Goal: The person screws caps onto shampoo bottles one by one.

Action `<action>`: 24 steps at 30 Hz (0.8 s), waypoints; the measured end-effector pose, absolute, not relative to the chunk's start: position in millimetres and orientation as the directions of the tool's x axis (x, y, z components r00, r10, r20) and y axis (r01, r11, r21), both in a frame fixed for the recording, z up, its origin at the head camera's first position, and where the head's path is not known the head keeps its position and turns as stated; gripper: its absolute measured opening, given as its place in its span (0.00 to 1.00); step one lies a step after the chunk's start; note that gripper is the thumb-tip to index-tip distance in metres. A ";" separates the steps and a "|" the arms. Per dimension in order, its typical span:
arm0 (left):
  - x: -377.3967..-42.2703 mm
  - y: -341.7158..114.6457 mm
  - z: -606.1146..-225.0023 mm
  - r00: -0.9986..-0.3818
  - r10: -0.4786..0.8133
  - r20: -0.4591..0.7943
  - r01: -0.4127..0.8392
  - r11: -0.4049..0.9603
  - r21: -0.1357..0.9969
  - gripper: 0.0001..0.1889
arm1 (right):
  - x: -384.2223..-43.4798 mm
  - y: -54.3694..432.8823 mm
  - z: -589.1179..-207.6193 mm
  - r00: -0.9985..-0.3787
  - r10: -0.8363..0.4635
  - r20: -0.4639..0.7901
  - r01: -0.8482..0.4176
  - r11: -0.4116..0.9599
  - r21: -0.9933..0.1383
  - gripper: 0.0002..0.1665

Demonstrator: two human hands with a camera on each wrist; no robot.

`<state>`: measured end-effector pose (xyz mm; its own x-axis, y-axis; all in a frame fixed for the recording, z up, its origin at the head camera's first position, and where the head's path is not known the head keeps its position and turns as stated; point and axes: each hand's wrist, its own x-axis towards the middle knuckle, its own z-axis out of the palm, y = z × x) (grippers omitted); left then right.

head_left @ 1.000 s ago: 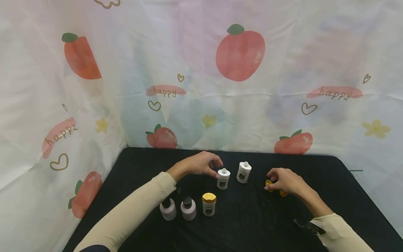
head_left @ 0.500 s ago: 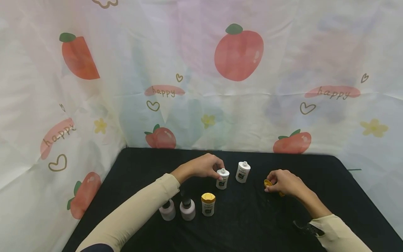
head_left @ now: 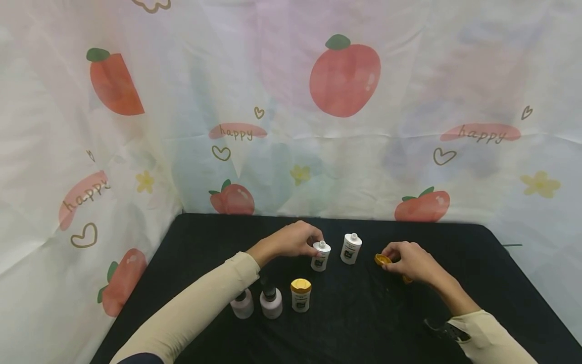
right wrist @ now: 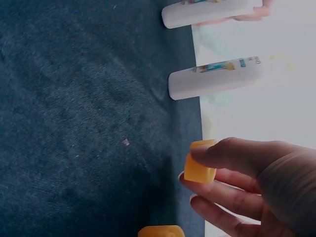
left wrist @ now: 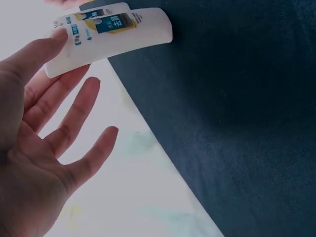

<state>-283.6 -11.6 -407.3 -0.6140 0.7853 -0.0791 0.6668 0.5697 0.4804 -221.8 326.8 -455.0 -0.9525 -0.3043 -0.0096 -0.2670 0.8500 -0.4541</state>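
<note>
My left hand (head_left: 297,239) grips a small white bottle (head_left: 320,259) between thumb and fingers; its top is capless and its neck bare. In the left wrist view the thumb lies on the label side of that bottle (left wrist: 123,35). My right hand (head_left: 411,260) pinches a yellow cap (head_left: 382,260) between thumb and fingertips. In the right wrist view this cap (right wrist: 200,168) is held off the black cloth. A second yellow cap (right wrist: 162,231) lies on the cloth below the hand. Between the hands stands another capless white bottle (head_left: 351,248), upright.
Closer to me stand a white bottle with a yellow cap (head_left: 301,296) and two pale pink bottles with dark tops, one pink bottle (head_left: 271,304) beside the other (head_left: 243,305). Black cloth (head_left: 345,323) covers the table. A printed curtain (head_left: 291,167) hangs behind and at the left.
My left hand has closed around the left capless bottle and raised it slightly. My right hand has lifted the yellow cap and shifted a little to the left.
</note>
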 end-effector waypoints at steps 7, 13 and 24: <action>-284.9 -18.9 -402.6 -0.633 0.773 -0.038 0.655 0.562 0.505 0.10 | -222.9 325.7 -448.7 -0.940 -0.324 0.109 -0.335 0.810 -0.482 0.15; -284.9 -27.0 -396.1 -0.657 0.753 -0.002 0.635 0.556 0.537 0.10 | -221.4 321.1 -439.3 -0.932 -0.303 0.198 -0.362 0.763 -0.536 0.16; -275.8 -50.0 -384.6 -0.706 0.699 0.111 0.612 0.524 0.593 0.08 | -221.3 310.2 -423.0 -0.930 -0.276 0.243 -0.367 0.731 -0.576 0.17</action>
